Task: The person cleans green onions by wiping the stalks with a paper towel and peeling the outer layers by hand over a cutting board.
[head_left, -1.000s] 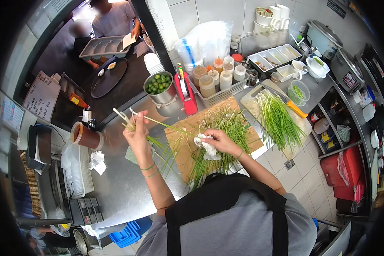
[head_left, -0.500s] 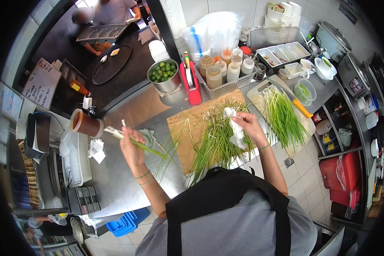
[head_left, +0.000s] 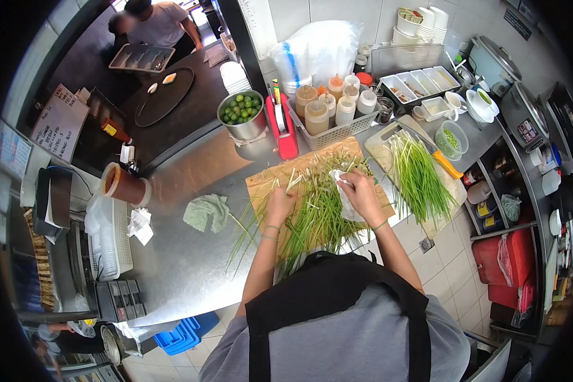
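A loose heap of green stalks (head_left: pixel 321 213) with pale roots lies over a brown sheet (head_left: pixel 261 184) on the steel counter. At the heap's left side my left hand (head_left: pixel 281 205) is closed round some stalks. My right hand (head_left: pixel 363 194), closed on a crumpled white paper (head_left: pixel 347 202), is over the heap's right side. Right of the sheet, a neater bunch of green stalks (head_left: pixel 417 175) rests on a cutting board (head_left: pixel 381 148), with an orange-handled knife (head_left: pixel 447 164) beside it. The fingertips of both hands are partly hidden.
A green cloth (head_left: pixel 207 212) lies on the counter to the left. Behind the sheet stand a pot of green fruit (head_left: pixel 242 114), a red tape dispenser (head_left: pixel 286 143) and a basket of bottles (head_left: pixel 337 130). Two people (head_left: pixel 159 25) are beyond the opening, near a grey tray (head_left: pixel 141 57).
My left hand has come down from the left to the heap with its stalks. My right hand has shifted slightly left and down. The people behind and their tray have moved.
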`<state>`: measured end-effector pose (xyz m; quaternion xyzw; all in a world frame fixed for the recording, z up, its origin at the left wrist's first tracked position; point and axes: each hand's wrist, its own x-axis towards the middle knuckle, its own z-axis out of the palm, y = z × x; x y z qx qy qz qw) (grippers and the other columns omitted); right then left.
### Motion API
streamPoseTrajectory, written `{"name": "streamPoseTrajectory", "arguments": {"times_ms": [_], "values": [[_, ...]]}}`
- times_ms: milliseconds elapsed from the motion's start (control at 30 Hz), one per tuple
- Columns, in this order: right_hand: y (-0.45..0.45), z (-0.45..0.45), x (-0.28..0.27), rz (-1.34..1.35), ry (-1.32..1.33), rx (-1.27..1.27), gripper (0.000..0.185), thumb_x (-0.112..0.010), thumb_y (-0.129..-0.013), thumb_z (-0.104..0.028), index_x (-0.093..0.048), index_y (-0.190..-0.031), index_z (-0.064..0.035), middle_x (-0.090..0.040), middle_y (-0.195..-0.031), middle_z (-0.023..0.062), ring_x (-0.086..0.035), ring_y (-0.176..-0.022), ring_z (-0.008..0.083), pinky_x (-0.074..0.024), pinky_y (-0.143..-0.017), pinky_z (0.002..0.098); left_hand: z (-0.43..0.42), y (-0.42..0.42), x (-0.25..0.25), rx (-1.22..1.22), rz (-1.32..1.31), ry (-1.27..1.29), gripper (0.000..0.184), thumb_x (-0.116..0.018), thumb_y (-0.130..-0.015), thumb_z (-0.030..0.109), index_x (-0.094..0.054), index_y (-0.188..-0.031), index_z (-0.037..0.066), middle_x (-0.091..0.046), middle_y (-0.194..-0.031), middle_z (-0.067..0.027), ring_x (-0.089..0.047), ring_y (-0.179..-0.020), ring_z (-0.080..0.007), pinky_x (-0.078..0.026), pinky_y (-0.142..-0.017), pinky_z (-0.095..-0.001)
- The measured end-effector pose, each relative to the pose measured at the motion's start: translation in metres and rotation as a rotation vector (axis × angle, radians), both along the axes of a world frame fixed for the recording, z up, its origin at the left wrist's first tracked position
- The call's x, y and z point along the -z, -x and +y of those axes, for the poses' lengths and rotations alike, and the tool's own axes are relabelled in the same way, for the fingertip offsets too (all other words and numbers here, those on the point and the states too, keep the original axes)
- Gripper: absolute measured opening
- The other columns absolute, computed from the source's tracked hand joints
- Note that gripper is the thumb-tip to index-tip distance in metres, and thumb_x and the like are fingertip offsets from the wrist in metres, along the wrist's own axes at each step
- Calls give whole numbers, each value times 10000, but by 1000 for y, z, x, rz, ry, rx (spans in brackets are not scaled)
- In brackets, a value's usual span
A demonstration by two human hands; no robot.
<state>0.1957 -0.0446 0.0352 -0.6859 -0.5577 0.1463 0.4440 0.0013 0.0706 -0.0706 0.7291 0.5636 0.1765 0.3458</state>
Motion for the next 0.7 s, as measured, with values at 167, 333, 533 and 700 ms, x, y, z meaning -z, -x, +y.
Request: {"name": "streamPoseTrajectory", "arguments": {"times_ms": [167,333,533,700], "values": [[3,0,-1,92,43,-45,153,-648,-752,-91,-631,-843,32,-564,-745,149,-547,-584,264,-428,-574,344,13,9,31,3,-128,13,208,-710,-654,208,-652,-736,25,-606,-638,-108,-584,-583,-215,-454,-555,-323],[6,4,5,194,123,-101,191,-661,-738,-115,-635,-866,25,-554,-705,124,-518,-551,200,-405,-541,309,1,35,-29,-85,-446,277,132,-703,-703,150,-642,-737,38,-475,-531,61,-375,-417,-40,-277,-377,-211],[30,20,41,716,214,-339,180,-663,-762,-121,-642,-852,34,-595,-687,-8,-486,-567,34,-377,-486,211,-9,40,-53,-79,-608,482,130,-699,-726,158,-649,-802,64,-467,-547,75,-310,-416,-11,-209,-381,-183],[52,31,54,813,243,-360,158,-679,-746,-114,-639,-834,11,-577,-672,-20,-482,-580,25,-373,-501,197,-20,27,-76,-15,-653,430,123,-699,-733,147,-653,-783,44,-513,-586,59,-363,-446,-18,-260,-407,-187]]}}
